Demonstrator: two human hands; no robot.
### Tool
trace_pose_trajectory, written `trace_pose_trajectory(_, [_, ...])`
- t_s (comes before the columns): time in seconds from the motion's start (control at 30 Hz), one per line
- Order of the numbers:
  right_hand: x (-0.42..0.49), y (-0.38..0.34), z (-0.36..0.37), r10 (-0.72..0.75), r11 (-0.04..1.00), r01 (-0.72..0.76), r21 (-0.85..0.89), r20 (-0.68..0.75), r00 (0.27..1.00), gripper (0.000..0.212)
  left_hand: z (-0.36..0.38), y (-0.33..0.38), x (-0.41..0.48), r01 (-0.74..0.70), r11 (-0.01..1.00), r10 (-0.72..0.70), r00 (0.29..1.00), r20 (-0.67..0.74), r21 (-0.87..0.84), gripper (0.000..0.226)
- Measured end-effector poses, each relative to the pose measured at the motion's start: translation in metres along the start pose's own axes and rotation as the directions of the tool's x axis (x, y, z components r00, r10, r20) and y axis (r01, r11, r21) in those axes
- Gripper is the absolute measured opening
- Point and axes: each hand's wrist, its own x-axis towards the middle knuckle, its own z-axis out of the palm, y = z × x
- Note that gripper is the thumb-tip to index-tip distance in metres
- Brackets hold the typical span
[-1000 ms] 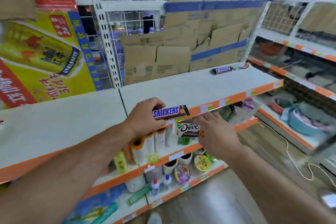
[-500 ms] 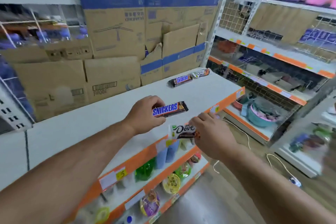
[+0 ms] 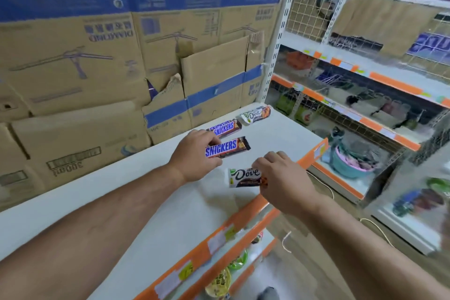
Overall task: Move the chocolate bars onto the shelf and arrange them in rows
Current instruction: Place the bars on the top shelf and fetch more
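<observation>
Chocolate bars are seen from the head camera over the white shelf (image 3: 151, 202). A Snickers bar (image 3: 227, 148) is pinched at its left end by the left hand (image 3: 194, 157), long axis running left to right. A Dove bar (image 3: 244, 177), likewise crosswise, is clamped by the right hand (image 3: 280, 182) fingers. Two more bars (image 3: 243, 120) lie at the back.
</observation>
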Motion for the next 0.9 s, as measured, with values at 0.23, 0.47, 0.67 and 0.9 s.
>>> trace_pose_trajectory(0.23, [0.068,0.083,0.025,-0.14,0.989,0.138,0.061,0.029,0.99,0.048,0.052,-0.004,0.061,0.098,0.988,-0.088,0.992,-0.086,0.119,0.03])
trace_pose_trajectory(0.47, [0.127,0.157,0.034,-0.328,0.936,0.321,0.141,0.031,0.944,0.047,0.085,0.002,0.091,0.334,0.898,-0.293,0.94,-0.177,0.287,0.029])
trace_pose_trajectory(0.67, [0.15,0.188,0.04,-0.434,0.891,0.423,0.166,0.034,0.9,0.046,0.094,0.009,0.094,0.462,0.833,-0.407,0.884,-0.228,0.303,0.03])
trace_pose_trajectory(0.9, [0.163,0.195,0.044,-0.478,0.869,0.466,0.164,0.038,0.878,0.044,0.093,0.016,0.101,0.507,0.78,-0.459,0.862,-0.216,0.367,0.024])
